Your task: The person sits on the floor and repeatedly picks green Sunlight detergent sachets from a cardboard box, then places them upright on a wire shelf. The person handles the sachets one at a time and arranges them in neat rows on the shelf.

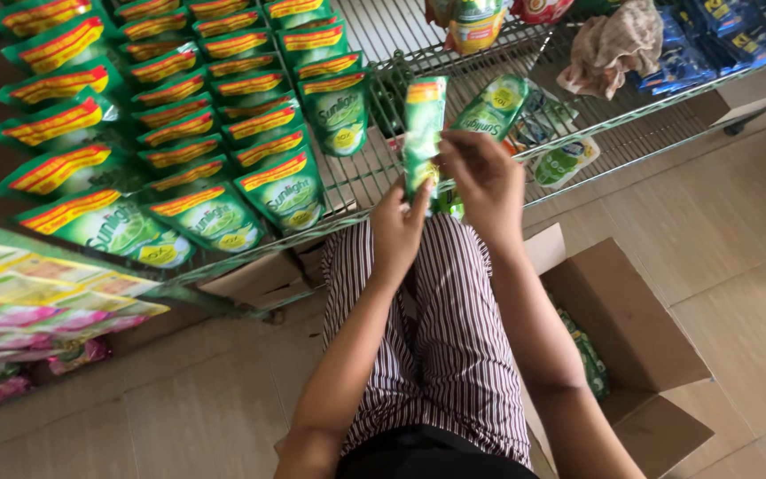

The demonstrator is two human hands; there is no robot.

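I hold a green soap refill pouch (423, 124) upright in front of the wire shelf (374, 173), seen edge-on. My left hand (398, 226) grips its lower edge from below. My right hand (483, 177) pinches the pouch's right side near the bottom. Rows of matching green pouches (214, 115) with red and yellow tops stand packed on the shelf's left half. A few more pouches (525, 124) lie loose on the wire just behind my right hand.
An open cardboard box (627, 346) with green pouches inside sits on the tiled floor at my right. A crumpled cloth (613, 44) and blue packets (711, 40) lie on the shelf's far right. Pink and yellow packets (28, 310) fill a lower shelf at left.
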